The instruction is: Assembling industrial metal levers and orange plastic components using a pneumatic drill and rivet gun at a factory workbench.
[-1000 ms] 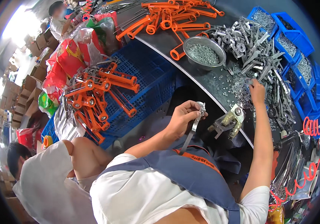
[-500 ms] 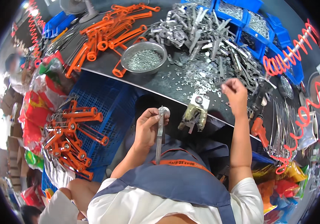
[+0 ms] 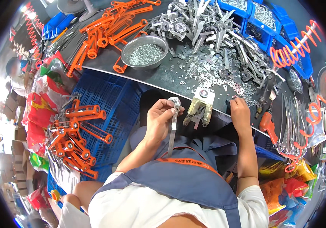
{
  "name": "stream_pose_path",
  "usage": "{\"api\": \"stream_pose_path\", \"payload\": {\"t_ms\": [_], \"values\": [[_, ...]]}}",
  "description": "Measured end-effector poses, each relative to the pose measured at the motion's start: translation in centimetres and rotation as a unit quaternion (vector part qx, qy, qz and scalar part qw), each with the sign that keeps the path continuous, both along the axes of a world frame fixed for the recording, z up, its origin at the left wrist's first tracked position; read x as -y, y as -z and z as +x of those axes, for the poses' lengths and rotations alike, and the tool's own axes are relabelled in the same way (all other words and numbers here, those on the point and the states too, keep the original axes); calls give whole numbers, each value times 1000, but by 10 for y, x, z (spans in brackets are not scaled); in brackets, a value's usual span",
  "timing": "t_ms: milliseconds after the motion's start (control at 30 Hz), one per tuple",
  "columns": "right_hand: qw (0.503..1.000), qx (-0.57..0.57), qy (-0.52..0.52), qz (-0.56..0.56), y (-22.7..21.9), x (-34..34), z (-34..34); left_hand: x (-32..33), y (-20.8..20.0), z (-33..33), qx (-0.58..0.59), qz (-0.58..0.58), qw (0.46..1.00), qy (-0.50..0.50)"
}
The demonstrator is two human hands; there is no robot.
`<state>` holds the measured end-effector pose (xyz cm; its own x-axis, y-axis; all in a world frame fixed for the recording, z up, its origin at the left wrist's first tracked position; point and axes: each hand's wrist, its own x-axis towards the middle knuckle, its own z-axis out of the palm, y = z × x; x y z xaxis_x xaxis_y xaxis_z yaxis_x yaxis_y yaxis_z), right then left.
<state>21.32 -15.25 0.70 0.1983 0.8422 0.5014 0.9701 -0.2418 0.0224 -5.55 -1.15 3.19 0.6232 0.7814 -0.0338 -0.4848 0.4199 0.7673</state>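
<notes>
My left hand (image 3: 159, 122) pinches a long, flat metal lever (image 3: 173, 128) near its rounded upper end. The lever hangs down in front of my apron. Right of it, at the bench edge, stands a small fixture (image 3: 205, 95), a pale metal plate with a round stud, above two tape-wrapped legs (image 3: 197, 110). My right hand (image 3: 241, 116) is at the bench edge beside scattered washers and nuts (image 3: 216, 78), its fingers bent together. Whether a small part is between those fingertips is hidden.
A steel bowl of small fasteners (image 3: 144, 55) stands near orange tubular frames (image 3: 111, 32). Grey metal levers (image 3: 205, 22) are heaped behind the washers. An orange power driver (image 3: 268, 124) hangs at right near a red coiled hose (image 3: 296, 53). A blue crate (image 3: 108, 100) sits lower left.
My left hand has moved slightly up and right with the lever, closer to the fixture. The right hand has dropped from above the bench to its edge. The view has shifted slightly.
</notes>
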Motion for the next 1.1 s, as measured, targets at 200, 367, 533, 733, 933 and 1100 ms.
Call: {"api": "stream_pose_path", "payload": {"t_ms": [200, 367, 533, 733, 933, 1100], "values": [[855, -450, -141, 214, -51, -10, -90, 8, 4, -1, -47, -1, 999, -25], [882, -221, -330, 255, -56, -30, -136, 13, 1, 5, -69, -16, 997, -12], [905, -163, -330, 214, -49, -39, -136, 13, 9, 4, -103, 14, 994, -13], [932, -63, -311, 173, -35, -40, -141, 12, 8, 4, -91, -20, 996, -4], [928, -110, -323, 151, -30, -42, -140, 10, 16, -3, -112, -8, 994, 13], [943, -13, -262, 207, -29, -40, -148, 9, 5, -5, -92, -14, 992, 80]]}}
